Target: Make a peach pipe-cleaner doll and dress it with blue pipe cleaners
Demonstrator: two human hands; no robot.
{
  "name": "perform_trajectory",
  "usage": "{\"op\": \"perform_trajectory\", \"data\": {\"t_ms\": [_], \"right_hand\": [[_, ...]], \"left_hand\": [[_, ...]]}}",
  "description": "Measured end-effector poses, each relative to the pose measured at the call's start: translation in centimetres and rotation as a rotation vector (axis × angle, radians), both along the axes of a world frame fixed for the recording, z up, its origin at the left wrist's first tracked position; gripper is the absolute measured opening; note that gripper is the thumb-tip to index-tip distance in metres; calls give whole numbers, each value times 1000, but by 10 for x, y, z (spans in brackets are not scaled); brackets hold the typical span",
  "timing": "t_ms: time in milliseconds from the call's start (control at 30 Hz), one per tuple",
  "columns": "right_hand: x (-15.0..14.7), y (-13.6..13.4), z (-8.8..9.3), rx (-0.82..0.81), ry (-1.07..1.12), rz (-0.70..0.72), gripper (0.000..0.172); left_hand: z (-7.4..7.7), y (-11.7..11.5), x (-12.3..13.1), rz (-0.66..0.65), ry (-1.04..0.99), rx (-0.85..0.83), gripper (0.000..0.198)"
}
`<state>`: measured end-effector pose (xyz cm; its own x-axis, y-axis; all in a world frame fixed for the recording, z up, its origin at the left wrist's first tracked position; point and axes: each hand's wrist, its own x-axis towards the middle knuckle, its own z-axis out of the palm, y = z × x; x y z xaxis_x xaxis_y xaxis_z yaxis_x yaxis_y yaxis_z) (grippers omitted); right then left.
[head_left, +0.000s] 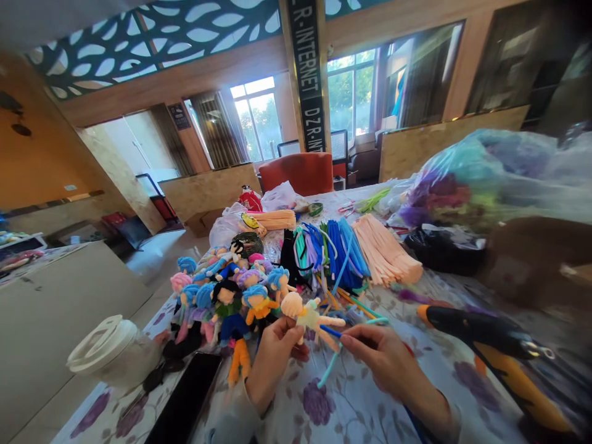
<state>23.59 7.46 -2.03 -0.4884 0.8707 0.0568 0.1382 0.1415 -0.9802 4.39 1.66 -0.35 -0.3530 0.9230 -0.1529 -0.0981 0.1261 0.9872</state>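
Note:
My left hand [275, 354] pinches a small pipe-cleaner doll [308, 314] with a peach head and pale green body, held just above the flowered tablecloth [351, 401]. My right hand [386, 357] is closed on a light blue pipe cleaner [330, 367] that runs from the doll's lower body down toward the table. Both hands sit close together at the near edge. A row of finished dolls [222, 296] with blue, pink and black hair lies just left of my left hand.
Bundles of blue pipe cleaners [340, 253] and peach pipe cleaners [386, 250] lie behind the hands. A black and orange glue gun [490, 345] rests at right. A phone [187, 401] and a lidded plastic jar [111, 351] sit at left. Plastic bags [485, 179] fill the right back.

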Motion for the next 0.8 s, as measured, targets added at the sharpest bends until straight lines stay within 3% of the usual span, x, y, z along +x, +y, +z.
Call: {"op": "perform_trajectory", "data": {"t_ms": [367,800], "right_hand": [[-1,-6,3,85,-93,-73,22],[-4,-9,7,81,-106,-134,27]], "left_hand": [[-22,3,10,54,-227,155,25],[-12,-6,26,50,-401,193,23]]}}
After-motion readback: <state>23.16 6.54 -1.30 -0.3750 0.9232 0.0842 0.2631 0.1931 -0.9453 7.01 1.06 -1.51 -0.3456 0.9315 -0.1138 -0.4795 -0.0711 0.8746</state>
